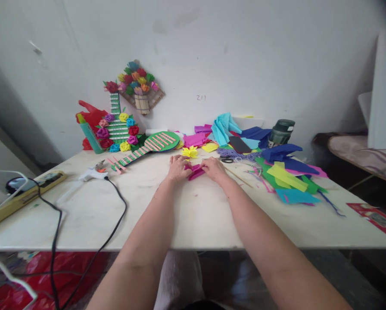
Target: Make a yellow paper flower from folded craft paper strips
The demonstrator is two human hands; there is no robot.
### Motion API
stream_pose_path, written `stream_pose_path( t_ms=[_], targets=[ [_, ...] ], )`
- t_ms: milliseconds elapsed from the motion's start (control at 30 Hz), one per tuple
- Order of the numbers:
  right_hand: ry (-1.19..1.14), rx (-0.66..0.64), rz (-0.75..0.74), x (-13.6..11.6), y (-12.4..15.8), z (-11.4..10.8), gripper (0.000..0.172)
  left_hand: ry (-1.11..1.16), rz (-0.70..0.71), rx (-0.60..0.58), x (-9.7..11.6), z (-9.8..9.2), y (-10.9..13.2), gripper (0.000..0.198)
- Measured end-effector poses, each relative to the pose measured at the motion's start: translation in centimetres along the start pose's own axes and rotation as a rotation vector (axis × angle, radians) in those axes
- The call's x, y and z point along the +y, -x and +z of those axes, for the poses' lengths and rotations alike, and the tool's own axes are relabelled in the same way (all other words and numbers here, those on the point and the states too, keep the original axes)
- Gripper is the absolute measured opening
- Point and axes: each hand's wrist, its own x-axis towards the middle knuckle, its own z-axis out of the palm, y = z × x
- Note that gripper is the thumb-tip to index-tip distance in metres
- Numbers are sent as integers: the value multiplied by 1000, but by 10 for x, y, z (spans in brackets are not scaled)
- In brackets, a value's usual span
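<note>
A small strip of magenta crepe paper [197,173] lies at the middle of the table, between my two hands. My left hand [179,168] has its fingers closed on the strip's left end. At the right end, the fingers of my right hand [214,168] pinch the same paper. Just behind my hands sits a yellow paper flower [189,152]. Black-handled scissors [227,160] lie beyond my right hand, near a thin wooden stick [240,177]. My fingertips partly hide the paper's ends.
On the left are a glue gun [94,173] with a black cord and a power strip [25,193]. A green guitar-shaped craft [147,148] lies behind. Crepe paper sheets [290,176], a phone [240,145] and a dark jar [281,132] crowd the right.
</note>
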Motion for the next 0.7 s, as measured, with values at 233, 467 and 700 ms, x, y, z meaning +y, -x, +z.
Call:
stream_pose_path(
  t_ms=[233, 467, 700],
  targets=[
    [-186, 145, 157, 7, -2, 4, 17, 48, -6, 38, -6, -2, -2, 18],
    [-775, 292, 306, 14, -9, 12, 12, 169, -31, 285, -3, -7, -3, 29],
    [-899, 350, 331, 7, -10, 11, 15, 478, -241, 154, 18, -1, -1, 42]
  ],
)
